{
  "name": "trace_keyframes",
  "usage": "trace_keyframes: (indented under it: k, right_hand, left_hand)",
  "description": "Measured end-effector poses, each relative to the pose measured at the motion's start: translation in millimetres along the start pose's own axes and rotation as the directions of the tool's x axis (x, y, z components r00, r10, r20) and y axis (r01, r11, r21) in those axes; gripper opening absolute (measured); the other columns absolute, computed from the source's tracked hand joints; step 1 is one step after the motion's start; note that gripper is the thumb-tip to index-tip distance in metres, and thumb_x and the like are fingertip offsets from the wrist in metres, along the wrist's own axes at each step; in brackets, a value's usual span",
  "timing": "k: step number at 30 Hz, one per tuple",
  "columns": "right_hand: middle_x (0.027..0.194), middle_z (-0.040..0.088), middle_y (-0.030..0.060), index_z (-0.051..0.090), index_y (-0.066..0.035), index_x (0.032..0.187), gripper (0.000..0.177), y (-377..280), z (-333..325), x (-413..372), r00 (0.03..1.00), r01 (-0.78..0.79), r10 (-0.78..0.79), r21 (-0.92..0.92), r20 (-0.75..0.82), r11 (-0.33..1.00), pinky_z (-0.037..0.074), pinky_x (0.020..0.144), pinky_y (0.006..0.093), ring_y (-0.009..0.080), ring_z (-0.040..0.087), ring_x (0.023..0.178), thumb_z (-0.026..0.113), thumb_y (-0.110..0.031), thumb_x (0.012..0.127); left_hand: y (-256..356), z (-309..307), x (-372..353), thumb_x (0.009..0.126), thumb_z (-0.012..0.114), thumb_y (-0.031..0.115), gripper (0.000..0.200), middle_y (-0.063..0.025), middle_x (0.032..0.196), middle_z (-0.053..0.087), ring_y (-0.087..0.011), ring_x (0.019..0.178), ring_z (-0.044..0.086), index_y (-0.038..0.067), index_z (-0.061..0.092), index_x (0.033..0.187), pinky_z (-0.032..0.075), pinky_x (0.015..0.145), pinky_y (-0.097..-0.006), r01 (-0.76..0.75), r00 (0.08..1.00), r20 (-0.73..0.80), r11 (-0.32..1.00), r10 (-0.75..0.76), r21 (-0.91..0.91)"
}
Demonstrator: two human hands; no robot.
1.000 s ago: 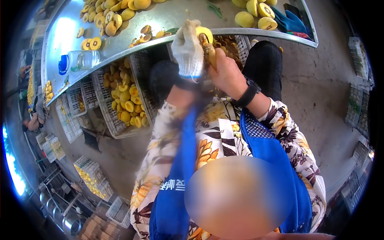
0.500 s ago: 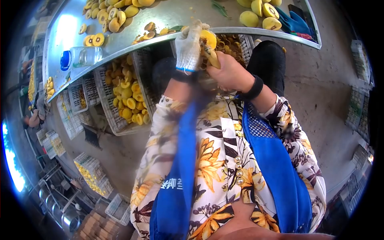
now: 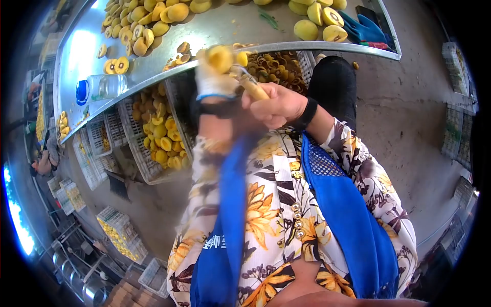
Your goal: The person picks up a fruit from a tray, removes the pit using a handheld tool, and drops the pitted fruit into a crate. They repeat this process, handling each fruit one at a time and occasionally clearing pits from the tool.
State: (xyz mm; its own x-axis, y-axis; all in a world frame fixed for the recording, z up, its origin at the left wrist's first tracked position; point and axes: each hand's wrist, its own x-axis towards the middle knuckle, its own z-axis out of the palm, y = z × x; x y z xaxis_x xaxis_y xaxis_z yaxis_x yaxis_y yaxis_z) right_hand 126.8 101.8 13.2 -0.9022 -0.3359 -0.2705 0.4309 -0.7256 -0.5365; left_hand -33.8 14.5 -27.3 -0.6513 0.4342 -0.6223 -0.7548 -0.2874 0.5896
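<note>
**Right grip closed on the tool, fruit off its tip, ahead and to the left**

The bare right hand [image 3: 279, 105] has its fingers wrapped round the wooden-handled tool [image 3: 257, 91], clamped on it. From over here, the tool's long axis slants forward and left out of that fist, its metal end pointing towards the yellow peach half [image 3: 220, 59]. Tip and fruit are close together; whether they touch, I can't tell through the blur.

The gloved left hand [image 3: 217, 86] is the nearer one to the peach half: it has hold of it, though the fingers are too smeared to make out singly. That fruit sits at the front edge of the metal bench [image 3: 215, 31], with the right fist nearer the body. Just below the edge, beyond the fists, is a crate [image 3: 308, 64] of brownish scraps; further left stands a crate [image 3: 134, 148] of yellow halves.
</note>
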Motion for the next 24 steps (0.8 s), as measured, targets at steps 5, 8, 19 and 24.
trace_keyframes:
  k: [5, 8, 19, 24]
  right_hand:
    - [0.059, 0.051, 0.0002, 0.052, -0.004, 0.095, 0.015, 9.1, -24.4, 3.5, 0.906, -0.206, -0.094, -0.623, -0.414, 0.755, 0.036, 0.038, 0.0226, 0.009, 0.045, 0.04, 0.057, -0.012, 0.083]
    - [0.06, 0.053, 0.0039, 0.053, -0.002, 0.093, 0.017, 18.9, -44.6, 2.6, 0.845, -0.283, -0.268, -0.811, -0.464, 0.512, 0.04, 0.04, 0.0249, 0.0111, 0.049, 0.042, 0.058, -0.014, 0.082]
    - [0.063, 0.053, 0.002, 0.052, -0.003, 0.096, 0.019, 7.4, -37.9, -37.3, 0.479, -0.051, -0.73, -0.845, -0.488, 0.532, 0.038, 0.038, 0.0241, 0.0101, 0.047, 0.042, 0.06, -0.014, 0.083]
    - [0.059, 0.048, -0.0017, 0.051, -0.005, 0.099, 0.017, 1.8, -20.8, -61.9, 0.349, -0.051, -0.638, -0.694, -0.686, 0.718, 0.032, 0.035, 0.0207, 0.0057, 0.042, 0.039, 0.059, -0.011, 0.085]
  left_hand:
    - [84.8, -112.3, -23.0, 0.095, 0.039, 0.041, 0.037, -0.0095, 0.08, 0.06, -0.0217, 0.065, 0.059, 0.009, 0.053, 0.104, 0.045, 0.045, -0.0293, -0.355, 0.914, -0.106, 0.899, 0.391, 0.254]
    - [106.9, -165.0, -28.4, 0.084, 0.054, 0.048, 0.052, -0.0148, 0.101, 0.064, -0.0286, 0.094, 0.06, 0.003, 0.063, 0.109, 0.049, 0.079, -0.0349, 0.082, 0.691, -0.219, 0.226, 0.689, 0.971]
    - [-37.8, 137.5, 20.3, 0.078, 0.056, 0.045, 0.04, -0.0124, 0.101, 0.062, -0.0277, 0.091, 0.062, 0.012, 0.065, 0.099, 0.05, 0.077, -0.0412, -0.562, 0.644, 0.749, -0.567, 0.158, 0.602]
    - [-98.3, 167.1, 76.7, 0.073, 0.065, 0.037, 0.044, -0.0164, 0.108, 0.062, -0.0276, 0.101, 0.061, 0.01, 0.062, 0.108, 0.049, 0.085, -0.038, -0.521, 0.766, 0.642, -0.538, 0.048, 0.662]
